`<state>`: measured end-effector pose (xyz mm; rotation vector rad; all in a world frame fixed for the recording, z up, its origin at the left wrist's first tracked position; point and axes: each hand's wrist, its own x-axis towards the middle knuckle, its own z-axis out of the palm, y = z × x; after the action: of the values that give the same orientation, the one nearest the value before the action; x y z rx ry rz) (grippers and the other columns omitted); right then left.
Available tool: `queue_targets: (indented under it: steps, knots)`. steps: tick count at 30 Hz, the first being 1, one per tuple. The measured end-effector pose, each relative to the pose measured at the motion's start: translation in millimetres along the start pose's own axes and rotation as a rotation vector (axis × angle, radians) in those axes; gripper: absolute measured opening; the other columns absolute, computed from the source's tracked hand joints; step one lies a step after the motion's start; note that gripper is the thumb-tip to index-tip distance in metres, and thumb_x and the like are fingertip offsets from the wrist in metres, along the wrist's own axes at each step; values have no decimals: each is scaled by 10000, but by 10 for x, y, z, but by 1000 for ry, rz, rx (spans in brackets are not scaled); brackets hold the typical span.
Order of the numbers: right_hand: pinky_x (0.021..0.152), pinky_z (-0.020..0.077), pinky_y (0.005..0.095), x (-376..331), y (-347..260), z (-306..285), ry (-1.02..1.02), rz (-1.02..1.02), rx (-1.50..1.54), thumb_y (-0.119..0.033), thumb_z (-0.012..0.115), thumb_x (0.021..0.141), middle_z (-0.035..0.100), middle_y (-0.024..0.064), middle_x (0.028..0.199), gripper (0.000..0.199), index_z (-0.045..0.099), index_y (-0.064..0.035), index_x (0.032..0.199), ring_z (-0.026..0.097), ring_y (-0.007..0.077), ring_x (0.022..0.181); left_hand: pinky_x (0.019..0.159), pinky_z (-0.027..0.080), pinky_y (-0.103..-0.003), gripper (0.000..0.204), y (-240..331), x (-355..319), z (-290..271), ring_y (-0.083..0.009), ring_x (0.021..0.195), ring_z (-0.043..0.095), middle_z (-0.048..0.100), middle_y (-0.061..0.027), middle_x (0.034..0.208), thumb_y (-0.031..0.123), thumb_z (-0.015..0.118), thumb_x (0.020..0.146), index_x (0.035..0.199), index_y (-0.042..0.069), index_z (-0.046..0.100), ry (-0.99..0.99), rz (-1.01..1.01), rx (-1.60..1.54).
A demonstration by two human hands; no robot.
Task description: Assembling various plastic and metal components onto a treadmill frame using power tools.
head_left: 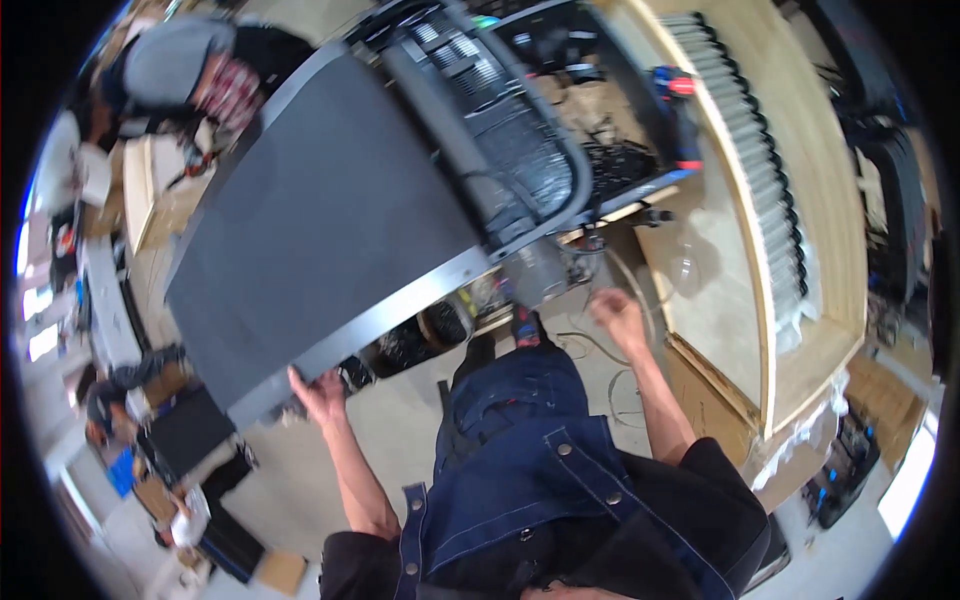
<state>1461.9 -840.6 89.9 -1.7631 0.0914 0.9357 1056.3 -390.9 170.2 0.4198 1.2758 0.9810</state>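
A broad dark grey work surface point(330, 200) with a silver front edge point(400, 305) spreads before me to the left. At the near left part of that edge is my left hand point(322, 397), its thumb and fingers apart and touching it. My right hand point(618, 318) hangs in the air to the right of my legs, holding nothing that I can make out. Its fingers are slightly smeared and look partly bent. Close beside it runs a thin loop of cable point(640, 280). A black plastic housing point(515, 130) lies on the right end of the work surface.
Right of the housing stands a dark bin point(640, 165) with black parts and brown paper. A red and black cordless tool point(683, 120) sits on its rim. A wooden crate point(765, 330) holds a row of grey rolls. Another person point(190, 70) works across the surface.
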Motion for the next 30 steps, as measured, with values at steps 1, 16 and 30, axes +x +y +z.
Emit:
queue_targets:
  steps: [1, 16, 30]
  knots:
    - [680, 533, 281, 335, 489, -16, 214, -93, -114, -143, 706, 930, 697, 35, 823, 181, 698, -16, 1058, 663, 139, 759, 709, 479, -346, 503, -45, -64, 210, -181, 824, 580, 653, -8, 997, 499, 803, 843, 1157, 151, 622, 31, -22, 36]
    - [764, 535, 328, 2031, 1360, -39, 76, -262, 437, -258, 640, 977, 680, 19, 933, 191, 660, -74, 1024, 630, 202, 774, 776, 545, -358, 344, -1238, -390, -522, -218, 878, 694, 723, -66, 1007, 389, 635, 995, 1138, 77, 662, -40, -233, 1006]
    - [855, 579, 316, -887, -93, -532, 365, -213, 231, -316, 737, 953, 675, 68, 1131, 401, 622, -51, 1230, 674, 177, 983, 1019, 476, -542, 683, -2476, 598, -417, -440, 1224, 553, 514, -250, 1396, 437, 675, 844, 1387, 53, 520, -82, 416, 1718]
